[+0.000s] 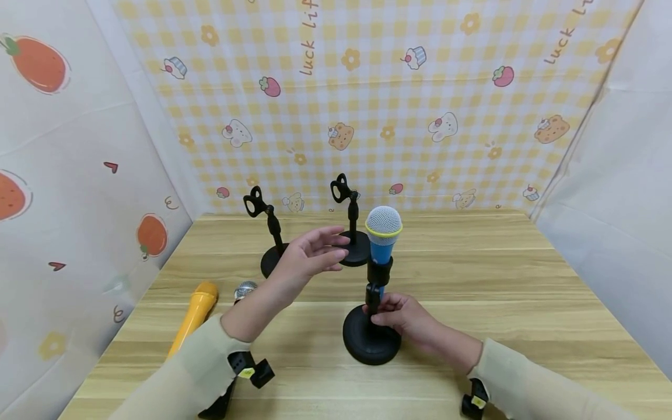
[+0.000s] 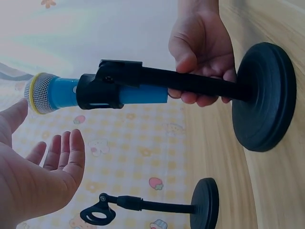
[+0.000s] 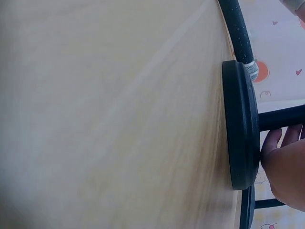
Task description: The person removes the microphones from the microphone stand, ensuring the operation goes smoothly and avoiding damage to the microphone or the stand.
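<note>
A blue microphone point(image 1: 381, 252) with a silver mesh head and a yellow ring stands head up in the clip of a black microphone stand point(image 1: 371, 350). My right hand point(image 1: 412, 321) grips the stand's post low down, just above the round base; in the left wrist view its thumb lies on the near side of the post and the fingers behind. To the left of the microphone, my left hand point(image 1: 310, 254) is raised with fingers loosely extended, holding nothing. In the left wrist view, the left thumb's tip point(image 2: 18, 113) comes right at the mesh head.
Two more black stands, one at the left point(image 1: 275, 228) and one at the back middle point(image 1: 353, 219), have bare clips. An orange microphone point(image 1: 193, 318) and a dark microphone with a silver head point(image 1: 245, 289) lie at the left, partly behind the left arm. A patterned cloth point(image 1: 315, 116) hangs behind the table.
</note>
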